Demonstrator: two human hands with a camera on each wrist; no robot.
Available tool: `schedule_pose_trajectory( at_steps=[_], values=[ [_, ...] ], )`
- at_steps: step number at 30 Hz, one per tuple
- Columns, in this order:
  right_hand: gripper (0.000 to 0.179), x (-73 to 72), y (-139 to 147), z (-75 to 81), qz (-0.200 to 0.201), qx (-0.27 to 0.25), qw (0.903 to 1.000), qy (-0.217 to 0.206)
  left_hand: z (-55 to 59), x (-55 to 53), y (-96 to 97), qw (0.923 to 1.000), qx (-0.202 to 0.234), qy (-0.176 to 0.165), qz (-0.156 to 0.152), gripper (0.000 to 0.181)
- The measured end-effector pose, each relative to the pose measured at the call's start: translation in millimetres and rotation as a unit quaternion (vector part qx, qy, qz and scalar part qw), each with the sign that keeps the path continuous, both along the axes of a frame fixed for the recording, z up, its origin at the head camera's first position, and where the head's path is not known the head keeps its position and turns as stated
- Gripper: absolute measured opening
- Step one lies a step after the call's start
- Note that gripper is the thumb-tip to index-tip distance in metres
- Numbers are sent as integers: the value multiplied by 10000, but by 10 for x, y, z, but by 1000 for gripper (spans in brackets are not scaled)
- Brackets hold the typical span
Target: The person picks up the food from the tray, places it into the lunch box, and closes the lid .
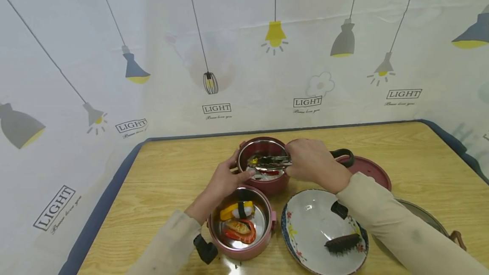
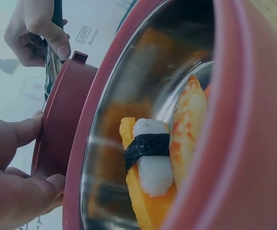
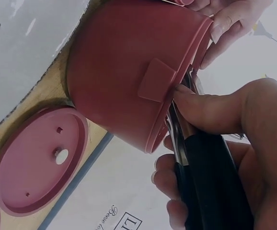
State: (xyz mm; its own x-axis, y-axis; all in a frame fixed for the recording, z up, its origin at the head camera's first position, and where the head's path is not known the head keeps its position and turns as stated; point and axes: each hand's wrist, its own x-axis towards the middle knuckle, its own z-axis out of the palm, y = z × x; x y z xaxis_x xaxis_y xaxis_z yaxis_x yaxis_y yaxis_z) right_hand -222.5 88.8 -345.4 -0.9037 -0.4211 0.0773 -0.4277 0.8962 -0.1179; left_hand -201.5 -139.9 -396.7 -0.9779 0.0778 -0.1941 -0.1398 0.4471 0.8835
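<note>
Clamped on black-handled shiny metal tongs [image 1: 273, 161], the right hand [image 1: 311, 160] has their long axis running leftward from it into a dark-red round steel-lined pot [image 1: 275, 186], a small yellow piece [image 1: 254, 161] at their tips (pinched or not, unclear) nearer the left hand [image 1: 225, 179] gripping that pot.

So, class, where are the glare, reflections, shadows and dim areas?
Head: bright, with glare on the table and glints on the tongs; left wrist: dim, bluish, orange reflections inside the lower pot; right wrist: dim, shadow beside the white-knobbed lid.
</note>
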Motion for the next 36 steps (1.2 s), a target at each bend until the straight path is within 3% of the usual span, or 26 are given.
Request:
schedule_pose_trajectory(
  at_steps=[7, 17, 21, 31, 36],
  values=[
    [9, -22, -16, 18, 92, 179, 9998, -78, 3, 10, -6, 10000, 77, 52, -32, 82],
    [17, -31, -47, 45, 298, 445, 9984, 167, -4, 12, -4, 10000, 44, 3, -43, 82],
    [21, -40, -56, 67, 290, 521, 9981, 183, 3, 12, -4, 10000, 76, 27, -55, 81],
    [11, -45, -57, 72, 108, 532, 9985, -10, -7, 8, 0, 10000, 45, 75, 0, 80],
    [11, -35, -16, 31, 189, 356, 9990, 174, -14, 14, 16, 9993, 250, -44, 291, 80]
  ],
)
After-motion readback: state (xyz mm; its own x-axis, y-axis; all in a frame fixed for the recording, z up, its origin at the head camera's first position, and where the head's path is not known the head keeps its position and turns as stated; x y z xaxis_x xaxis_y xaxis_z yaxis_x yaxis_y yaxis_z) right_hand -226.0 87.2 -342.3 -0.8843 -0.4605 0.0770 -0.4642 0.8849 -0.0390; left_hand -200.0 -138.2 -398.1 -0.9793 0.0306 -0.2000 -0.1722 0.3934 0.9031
